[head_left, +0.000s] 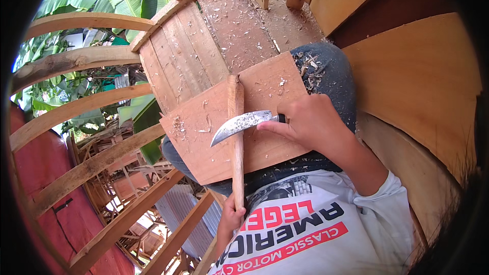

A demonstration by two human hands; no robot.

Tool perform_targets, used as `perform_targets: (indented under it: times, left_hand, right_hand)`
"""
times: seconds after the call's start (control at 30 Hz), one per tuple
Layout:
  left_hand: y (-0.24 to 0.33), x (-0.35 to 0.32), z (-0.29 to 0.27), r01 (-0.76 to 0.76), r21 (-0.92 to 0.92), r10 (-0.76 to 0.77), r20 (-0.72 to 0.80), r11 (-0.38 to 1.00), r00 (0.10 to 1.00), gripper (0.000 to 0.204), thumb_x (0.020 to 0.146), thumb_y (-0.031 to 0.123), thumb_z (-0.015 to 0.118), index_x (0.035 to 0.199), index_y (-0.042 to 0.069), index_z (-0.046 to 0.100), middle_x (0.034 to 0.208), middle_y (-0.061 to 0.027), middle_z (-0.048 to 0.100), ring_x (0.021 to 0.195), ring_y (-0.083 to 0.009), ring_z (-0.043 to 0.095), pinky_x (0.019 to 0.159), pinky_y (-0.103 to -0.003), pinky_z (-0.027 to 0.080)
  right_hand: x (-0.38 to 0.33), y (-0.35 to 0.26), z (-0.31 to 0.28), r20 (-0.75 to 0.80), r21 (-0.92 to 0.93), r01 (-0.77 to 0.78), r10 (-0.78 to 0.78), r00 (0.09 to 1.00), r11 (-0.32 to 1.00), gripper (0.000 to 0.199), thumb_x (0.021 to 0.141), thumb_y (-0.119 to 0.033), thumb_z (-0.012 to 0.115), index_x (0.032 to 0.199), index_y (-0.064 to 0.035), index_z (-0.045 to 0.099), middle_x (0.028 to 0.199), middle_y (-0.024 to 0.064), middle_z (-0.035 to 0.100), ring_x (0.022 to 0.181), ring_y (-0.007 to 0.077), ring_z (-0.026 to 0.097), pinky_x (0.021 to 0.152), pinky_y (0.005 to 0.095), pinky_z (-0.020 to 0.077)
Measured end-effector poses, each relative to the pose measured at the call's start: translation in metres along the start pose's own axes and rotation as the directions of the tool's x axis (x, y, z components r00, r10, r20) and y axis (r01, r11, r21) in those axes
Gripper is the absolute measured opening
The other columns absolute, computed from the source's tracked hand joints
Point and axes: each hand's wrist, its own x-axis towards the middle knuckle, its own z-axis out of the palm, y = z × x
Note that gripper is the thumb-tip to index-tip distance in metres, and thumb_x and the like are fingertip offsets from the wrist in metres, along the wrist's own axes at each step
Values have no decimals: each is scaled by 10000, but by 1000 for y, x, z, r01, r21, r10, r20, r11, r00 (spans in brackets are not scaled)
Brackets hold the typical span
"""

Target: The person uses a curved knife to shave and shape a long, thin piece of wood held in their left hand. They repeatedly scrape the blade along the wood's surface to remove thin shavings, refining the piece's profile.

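Left hand gripping pale slender wooden stick, right hand clenched around curved mottled knife across it

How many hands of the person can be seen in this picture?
2. The right hand holds the curved knife over the board. The left hand, low near the shirt, holds the wooden stick.
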Motion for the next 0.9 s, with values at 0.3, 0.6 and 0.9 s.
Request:
perform_targets:
  times: [0.3, 0.6, 0.9]
  left_hand:
    - [-5, 1, -8, -22, 56, 20, 24, 998, 1000, 771, 732, 630, 605, 1076, -54, 514, 855, -31, 516, 796, -148, 462, 707, -310, 412]
    - [30, 1, -2, 191, -607, -140, 131, 771, 981, 719, 662, 625, 686, 943, 4, 457, 786, -18, 405, 682, -77, 370, 577, -216, 321]
    - [29, 1, -28, 440, -787, -176, 405, 433, 897, 856, 630, 515, 715, 1139, -107, 422, 844, -90, 471, 671, -140, 461, 600, -223, 416]
  right_hand:
    - [11, 2, -20, 1, 166, -183, 185, 983, 969, 457, 863, -446, 578, 756, -14, 679, 595, 196, 598, 586, 364, 619, 555, 445, 498]
    - [5, -10, -3, 158, 370, -176, 125, 979, 912, 365, 843, -360, 640, 820, 4, 638, 641, 223, 596, 653, 392, 614, 609, 432, 493]
    - [11, -26, 5, 71, 319, -66, 46, 996, 945, 298, 846, -307, 648, 831, -11, 616, 673, 203, 610, 665, 384, 615, 601, 434, 488]
